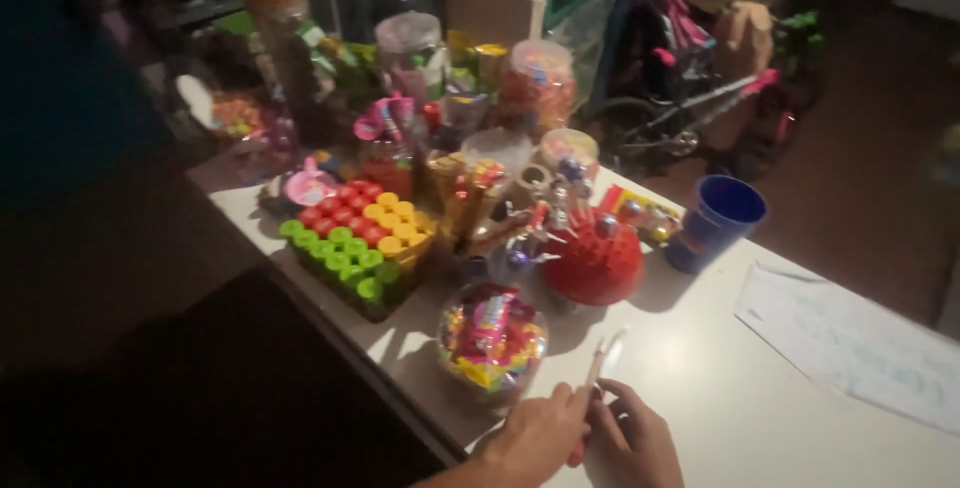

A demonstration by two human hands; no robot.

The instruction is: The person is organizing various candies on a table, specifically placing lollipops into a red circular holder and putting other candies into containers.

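Observation:
My left hand [538, 436] and my right hand [640, 443] meet at the near edge of a white table [720, 388]. Between them they grip a slim red-handled tool with a pale tip [598, 373], which points away from me. The left fingers close on its shaft and the right fingers curl against its lower part. Just left of the hands stands a clear round jar of bright wrapped sweets [492, 340].
A tray of red, yellow and green capped tubes [352, 238], a red dome stand with lollipops [592, 258], a blue cup [718, 220] and several candy jars [538, 83] crowd the table's far side. A sheet of paper [850, 343] lies at right. A toy bicycle [690, 98] stands behind.

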